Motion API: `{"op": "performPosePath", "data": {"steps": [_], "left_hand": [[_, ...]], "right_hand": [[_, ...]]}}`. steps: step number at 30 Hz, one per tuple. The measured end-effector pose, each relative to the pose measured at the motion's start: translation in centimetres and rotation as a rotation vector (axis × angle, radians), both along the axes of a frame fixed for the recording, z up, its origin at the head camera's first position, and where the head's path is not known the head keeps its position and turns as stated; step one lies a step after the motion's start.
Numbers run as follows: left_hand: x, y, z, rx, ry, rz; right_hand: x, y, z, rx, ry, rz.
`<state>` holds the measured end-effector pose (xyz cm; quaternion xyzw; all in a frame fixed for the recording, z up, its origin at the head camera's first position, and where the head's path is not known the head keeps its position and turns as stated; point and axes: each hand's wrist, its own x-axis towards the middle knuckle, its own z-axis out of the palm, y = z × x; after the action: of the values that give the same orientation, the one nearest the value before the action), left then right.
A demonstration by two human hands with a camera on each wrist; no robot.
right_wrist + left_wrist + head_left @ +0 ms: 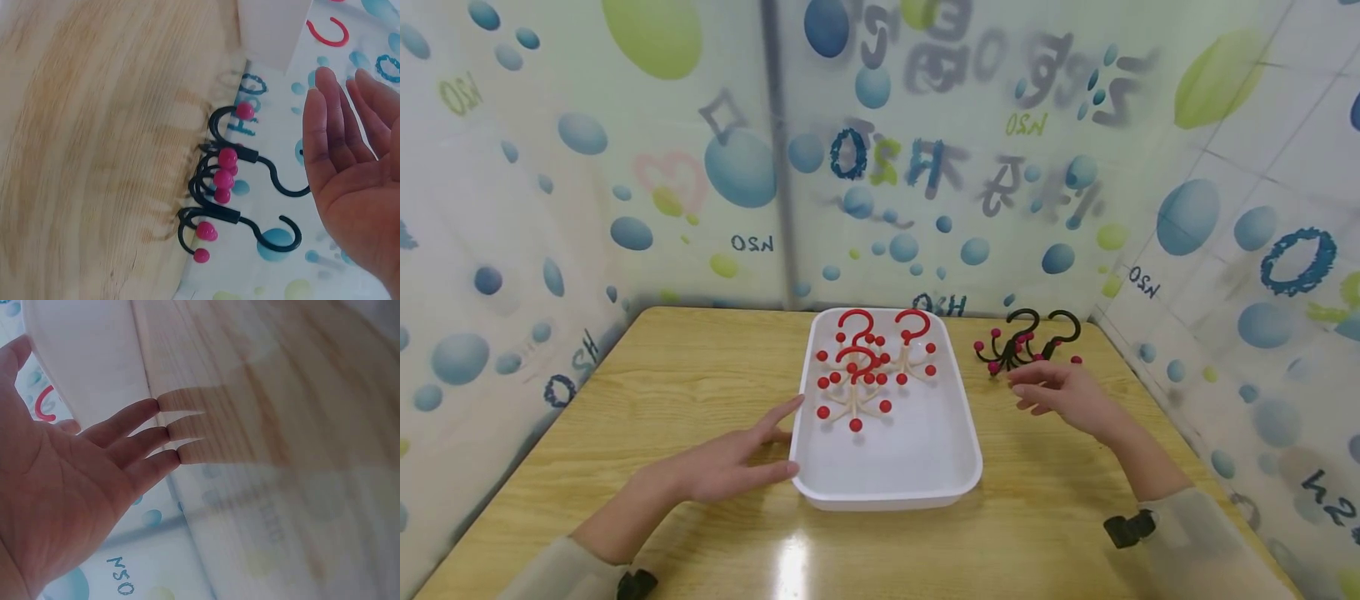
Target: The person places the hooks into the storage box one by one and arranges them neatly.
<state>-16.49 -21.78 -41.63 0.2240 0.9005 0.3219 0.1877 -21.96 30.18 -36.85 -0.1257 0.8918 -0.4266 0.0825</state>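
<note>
A white tray (pixel 951 467) sits mid-table and holds three cream hook racks (pixel 868 367) with red hooks and red ball tips. My left hand (pixel 741 454) lies flat beside the tray's left rim, fingers straight, fingertips (pixel 159 434) close to the tray wall (pixel 94 356). To the tray's right lie two black hook racks (pixel 1030 342) with pink ball tips; in the right wrist view the black racks (pixel 228 187) rest on the table. My right hand (pixel 1060 392) hovers just in front of them, fingers (pixel 331 119) straight and holding nothing.
The wooden table (pixel 700 383) is enclosed by bubble-printed curtain walls (pixel 625 167) at the back and both sides. Bare tabletop lies left of the tray and in front of it.
</note>
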Motion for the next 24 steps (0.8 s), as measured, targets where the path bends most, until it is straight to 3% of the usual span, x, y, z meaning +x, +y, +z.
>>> {"op": "performPosePath", "data": {"steps": [12,24], "left_hand": [[-0.1,-0.1,-0.2,0.004,0.008,-0.004],[0.0,0.0,0.2,0.003,0.002,0.004]], "right_hand": [[-1.0,4.7,0.3,-0.022,0.034,-0.103],[-3.6,9.0,0.5,-0.165,0.111,-0.237]]}}
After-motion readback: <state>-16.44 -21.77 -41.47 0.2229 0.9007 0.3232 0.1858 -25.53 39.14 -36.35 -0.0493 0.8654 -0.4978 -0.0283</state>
